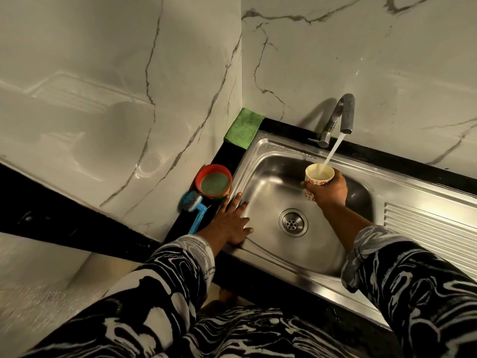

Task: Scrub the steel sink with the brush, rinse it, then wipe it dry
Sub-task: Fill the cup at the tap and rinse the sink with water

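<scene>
Looks like the rinse step — right hand (329, 188) grips a cream floral paper cup (318, 178) under the running grey tap (340, 115), centre-right. Left hand (232, 220) lies flat, fingers straight, on the steel sink (296, 254) rim. Blue-handled scrub brush (196, 210) sits left (untouched) — next, probably pour.

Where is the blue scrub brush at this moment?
In the head view the blue brush lies on the black counter left of the sink, its bristle end beside the red bowl, the left hand just right of it.
</scene>
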